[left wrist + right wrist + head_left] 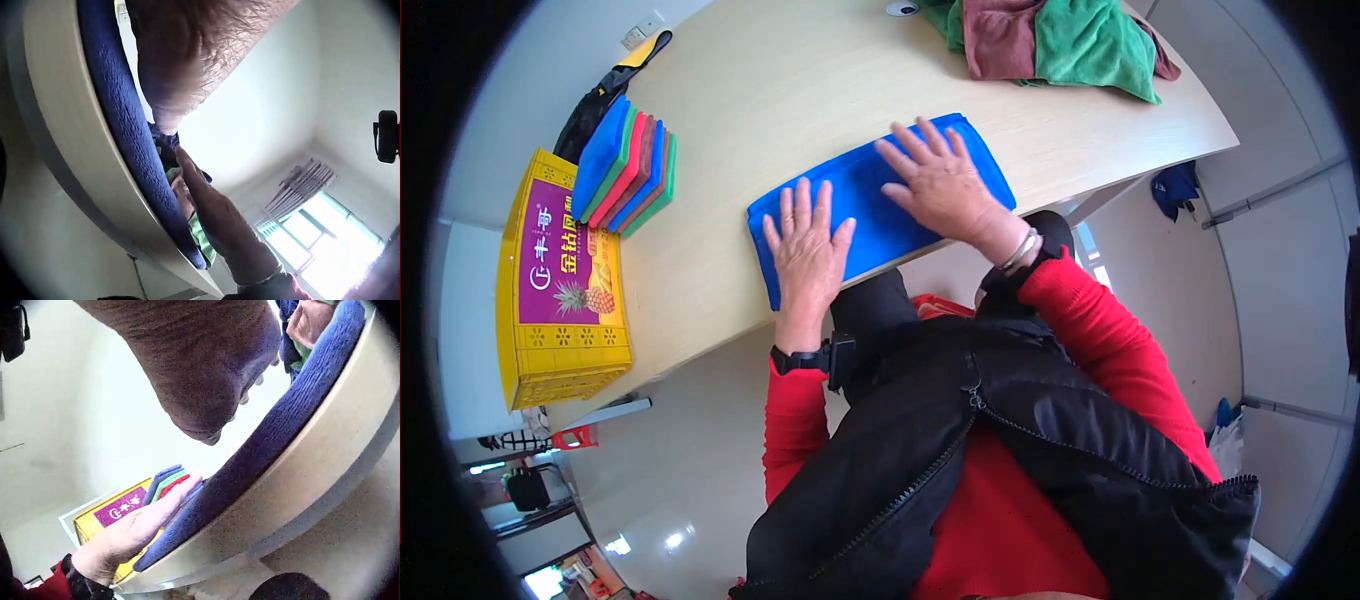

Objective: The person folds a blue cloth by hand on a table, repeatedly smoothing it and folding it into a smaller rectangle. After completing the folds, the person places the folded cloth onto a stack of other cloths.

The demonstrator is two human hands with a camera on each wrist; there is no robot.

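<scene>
A folded blue towel [880, 215] lies along the front edge of the table, longer from side to side than it is deep. On its left part rests my left hand [808, 255], palm down with the fingers straight and a little apart. My right hand [945, 190] is over the right part, fingers spread and pointing to the upper left. In the right wrist view a gap shows between the right hand [200, 369] and the towel [269, 450]. The towel's thick side flushes with the table edge in the left wrist view. Neither hand grips anything.
On the left stands a yellow and purple carton [565, 270], with a stack of folded coloured towels [625, 170] against it. Behind them lies a black and yellow item [605, 95]. Crumpled green and brown towels [1090, 45] lie at the back right, near the table's right corner.
</scene>
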